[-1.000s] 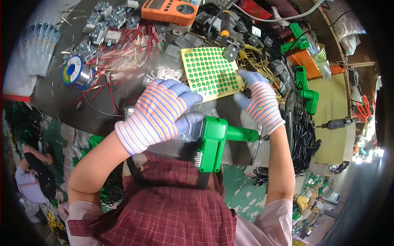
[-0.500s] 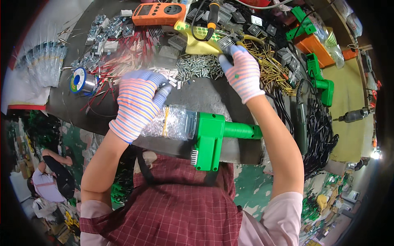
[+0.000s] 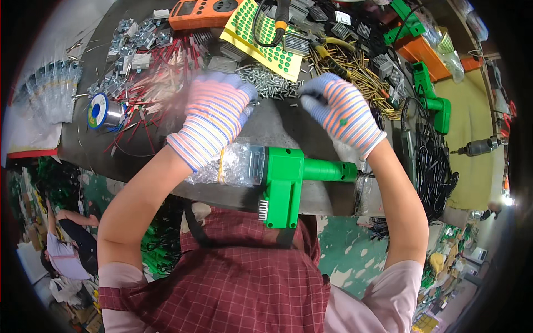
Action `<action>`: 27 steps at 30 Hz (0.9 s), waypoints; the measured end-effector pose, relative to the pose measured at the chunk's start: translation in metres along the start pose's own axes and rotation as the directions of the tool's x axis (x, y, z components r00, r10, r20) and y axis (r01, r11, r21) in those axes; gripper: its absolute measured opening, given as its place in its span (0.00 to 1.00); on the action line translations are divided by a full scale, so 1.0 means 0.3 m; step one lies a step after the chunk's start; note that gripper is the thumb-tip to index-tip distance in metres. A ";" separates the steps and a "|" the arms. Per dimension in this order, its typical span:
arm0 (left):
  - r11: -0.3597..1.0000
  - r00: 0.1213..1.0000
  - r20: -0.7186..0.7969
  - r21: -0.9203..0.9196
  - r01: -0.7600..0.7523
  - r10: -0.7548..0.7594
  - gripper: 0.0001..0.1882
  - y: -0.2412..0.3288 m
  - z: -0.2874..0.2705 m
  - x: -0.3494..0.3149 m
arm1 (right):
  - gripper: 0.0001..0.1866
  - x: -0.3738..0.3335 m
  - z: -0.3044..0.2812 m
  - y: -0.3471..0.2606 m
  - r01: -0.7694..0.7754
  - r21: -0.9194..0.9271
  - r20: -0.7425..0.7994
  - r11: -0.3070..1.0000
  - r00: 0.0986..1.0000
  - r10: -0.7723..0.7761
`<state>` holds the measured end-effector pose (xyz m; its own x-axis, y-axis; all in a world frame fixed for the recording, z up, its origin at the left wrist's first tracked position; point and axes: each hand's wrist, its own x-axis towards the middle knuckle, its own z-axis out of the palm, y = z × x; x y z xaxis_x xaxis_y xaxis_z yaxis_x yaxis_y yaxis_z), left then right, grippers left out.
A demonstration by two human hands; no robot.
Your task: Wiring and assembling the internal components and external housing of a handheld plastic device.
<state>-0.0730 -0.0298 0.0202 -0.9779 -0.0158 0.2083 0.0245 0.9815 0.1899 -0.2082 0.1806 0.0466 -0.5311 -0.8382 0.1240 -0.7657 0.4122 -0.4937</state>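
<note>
My left hand (image 3: 216, 111), in a striped knit glove, is over the near edge of a heap of small silver screws (image 3: 272, 83). Motion smears its fingers, so their hold is unclear. Right of the screws, my right hand (image 3: 347, 114) has its fingers curled toward the thumb; anything pinched there is too small to make out. A round green sticker is on the back of that glove. Beyond both hands lies a yellow sheet of green dot stickers (image 3: 261, 39), a finned metal heat sink (image 3: 296, 44) on its right part. Nearer me rests a green plastic tool housing (image 3: 286, 172) with a handle.
Clear plastic wrap (image 3: 236, 164) adjoins the housing. Red-and-white wires (image 3: 172, 83), a solder spool (image 3: 105, 111) and an orange multimeter (image 3: 202, 12) are at left and back. Brass-coloured rods (image 3: 366, 83), black cables (image 3: 427, 177) and another green housing (image 3: 436, 108) lie right. One person is far left.
My right hand has drawn back from the sticker sheet, which now lies flatter and shows more dots. My left hand has moved right and away from me, toward the screws.
</note>
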 end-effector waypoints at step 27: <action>-0.119 0.876 0.197 -0.980 0.161 -0.440 0.11 0.008 -0.121 -0.284 | 0.10 0.016 0.009 0.048 0.328 -0.453 0.203 0.829 0.943 -0.262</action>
<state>0.0180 -0.0331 0.0378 -0.9083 -0.4084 -0.0906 0.0428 -0.3061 0.9510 -0.2207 0.1815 0.0377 -0.2264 -0.9714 0.0714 -0.9733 0.2285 0.0215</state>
